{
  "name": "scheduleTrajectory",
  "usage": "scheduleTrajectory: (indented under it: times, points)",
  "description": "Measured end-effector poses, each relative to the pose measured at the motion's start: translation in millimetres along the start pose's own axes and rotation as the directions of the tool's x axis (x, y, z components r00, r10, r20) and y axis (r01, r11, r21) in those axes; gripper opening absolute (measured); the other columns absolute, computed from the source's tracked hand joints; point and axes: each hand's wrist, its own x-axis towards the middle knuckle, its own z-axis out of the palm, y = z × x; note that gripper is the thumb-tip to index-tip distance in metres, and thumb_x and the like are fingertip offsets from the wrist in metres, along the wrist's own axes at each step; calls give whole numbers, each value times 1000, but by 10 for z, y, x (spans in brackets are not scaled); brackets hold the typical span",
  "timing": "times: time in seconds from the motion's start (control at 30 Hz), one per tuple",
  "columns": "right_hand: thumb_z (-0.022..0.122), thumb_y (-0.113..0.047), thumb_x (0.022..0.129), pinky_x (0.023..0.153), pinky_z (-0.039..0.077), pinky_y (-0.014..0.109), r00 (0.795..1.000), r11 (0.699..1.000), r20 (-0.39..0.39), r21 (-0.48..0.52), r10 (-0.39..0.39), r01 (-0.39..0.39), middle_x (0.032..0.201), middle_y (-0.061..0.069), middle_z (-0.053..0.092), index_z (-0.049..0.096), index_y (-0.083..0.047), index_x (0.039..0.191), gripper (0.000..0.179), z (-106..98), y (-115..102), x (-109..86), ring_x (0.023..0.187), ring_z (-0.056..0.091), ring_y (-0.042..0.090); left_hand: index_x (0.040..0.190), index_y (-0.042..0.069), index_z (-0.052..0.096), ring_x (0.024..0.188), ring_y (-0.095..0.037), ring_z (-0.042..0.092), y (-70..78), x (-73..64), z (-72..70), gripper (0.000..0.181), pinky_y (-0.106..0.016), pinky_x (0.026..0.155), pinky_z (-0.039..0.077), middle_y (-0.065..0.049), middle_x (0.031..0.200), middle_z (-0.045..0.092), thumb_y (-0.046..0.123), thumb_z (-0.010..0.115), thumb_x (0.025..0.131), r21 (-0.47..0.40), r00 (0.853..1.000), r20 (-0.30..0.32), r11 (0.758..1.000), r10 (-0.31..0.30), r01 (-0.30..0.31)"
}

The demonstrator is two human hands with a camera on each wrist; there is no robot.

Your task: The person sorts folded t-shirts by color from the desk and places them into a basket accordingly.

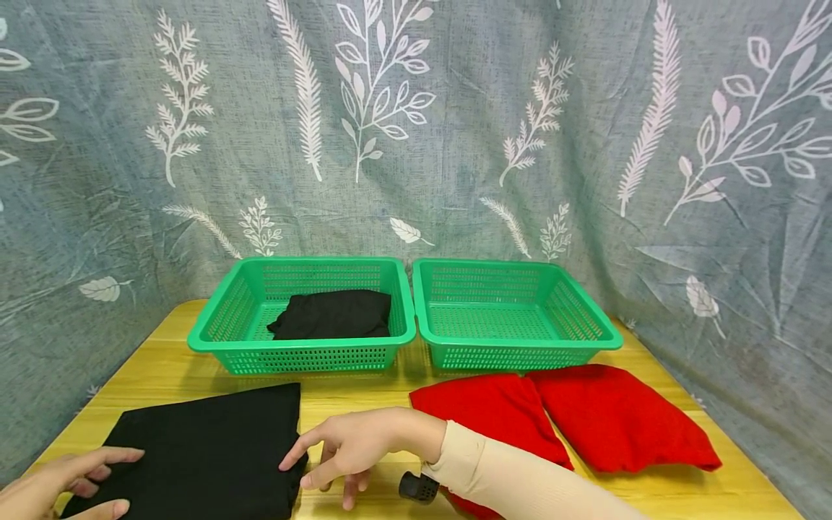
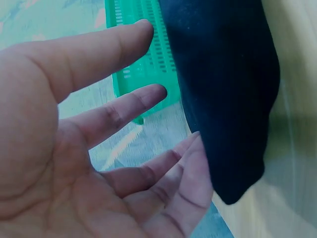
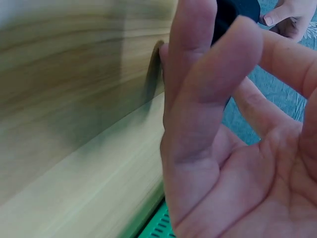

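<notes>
A folded black cloth [image 1: 208, 448] lies flat at the front left of the wooden table. My left hand [image 1: 71, 484] is at its left side with fingers spread. In the left wrist view the palm of that hand [image 2: 114, 134] faces the black cloth [image 2: 228, 94], its lower fingertips right at the cloth's edge. My right hand [image 1: 357, 448] is at the cloth's right edge, fingers loosely bent and pointing left, the index fingertip overlapping the cloth. In the right wrist view the right hand [image 3: 213, 134] covers most of the black cloth [image 3: 242, 9].
Behind the black cloth stands a green basket [image 1: 312, 344] holding another dark cloth [image 1: 338, 314]. A second green basket [image 1: 520, 342] stands beside it. Two red cloths, one flat [image 1: 481, 404] and one bulkier [image 1: 627, 419], lie at the right, partly under my right sleeve [image 1: 513, 469].
</notes>
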Motion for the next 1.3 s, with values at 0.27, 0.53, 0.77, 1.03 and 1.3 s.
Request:
scheduleTrajectory:
  times: [0.27, 0.53, 0.77, 1.03, 1.3]
  points:
    - [61, -13, 110, 59, 53, 24, 1000, 999, 10, -35, 3, -3, 97, 3, 70, 60, -19, 152, 43, -29, 108, -218, 83, 67, 59, 149, -9, 52, 102, -33, 66, 248, -20, 47, 66, -46, 74, 58, -23, 124, 68, 32, 73, 103, -83, 1000, 30, 997, 5, -2]
    - [63, -16, 110, 58, 53, 23, 999, 999, -16, -33, 39, -40, 100, 2, 70, 64, -23, 147, 38, -42, 190, -448, 62, 71, 30, 148, -1, 58, 88, 6, 56, 452, 40, 123, 55, -26, 71, 50, -3, 122, 69, 33, 69, 106, 65, 986, -7, 984, 168, -168]
    - [63, -19, 110, 61, 55, 22, 999, 997, -30, -61, 37, -39, 105, -1, 70, 66, -24, 145, 35, -59, 255, -612, 62, 72, 15, 148, 4, 59, 86, 9, 54, 570, 107, 180, 54, -25, 70, 49, -1, 122, 69, 35, 70, 105, 68, 979, -10, 976, 206, -205]
    - [63, -20, 109, 62, 55, 22, 998, 997, -45, -66, 46, -49, 108, -5, 71, 66, -26, 144, 35, -58, 270, -683, 65, 74, 15, 151, 1, 55, 97, -13, 67, 645, 65, 148, 58, -31, 78, 57, -3, 124, 70, 31, 72, 104, -60, 993, -21, 991, 120, -121]
    - [64, -22, 109, 67, 59, 26, 993, 998, -110, -52, 37, -43, 109, 0, 66, 64, -30, 144, 36, -72, 292, -679, 71, 78, 18, 153, -2, 51, 102, -25, 72, 502, -15, 92, 61, -36, 78, 61, -21, 134, 67, 30, 72, 105, -11, 984, -139, 994, 108, -110]
